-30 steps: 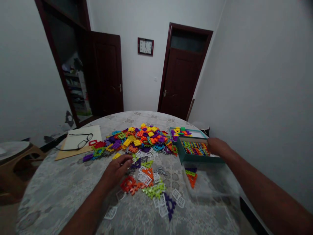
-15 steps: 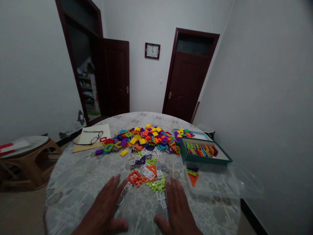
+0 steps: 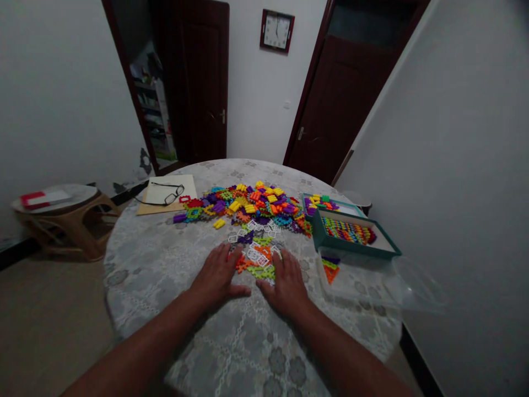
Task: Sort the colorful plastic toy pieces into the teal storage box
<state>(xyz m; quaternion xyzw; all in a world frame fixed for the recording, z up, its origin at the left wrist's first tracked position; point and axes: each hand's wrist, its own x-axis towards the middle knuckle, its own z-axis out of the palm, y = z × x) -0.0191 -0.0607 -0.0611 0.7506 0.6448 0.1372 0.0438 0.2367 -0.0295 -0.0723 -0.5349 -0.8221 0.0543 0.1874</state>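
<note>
My left hand (image 3: 221,274) lies palm down at the left side of a small group of plastic building pieces, thumb stretched inward. On the opposite side my right hand (image 3: 285,280) also rests palm down, fingers extended over the group's right edge. Between them are orange pieces (image 3: 243,264), lime green pieces (image 3: 262,272) and white frame-like pieces (image 3: 258,256). Neither hand grips anything that I can see; what lies under the fingers is hidden. Just beyond is a large heap of mixed coloured building pieces (image 3: 252,205).
A patterned cloth covers the round table (image 3: 219,353). Glasses (image 3: 171,196) lie on papers at the back left. To the right stand a green-edged box (image 3: 351,237) of coloured pieces and a clear plastic container (image 3: 363,286) near orange triangles (image 3: 330,273). A stool (image 3: 70,220) is at left.
Both hands have moved forward on the table, now flanking and partly covering the small group of pieces. The camera view has tilted down, showing more of the forearms.
</note>
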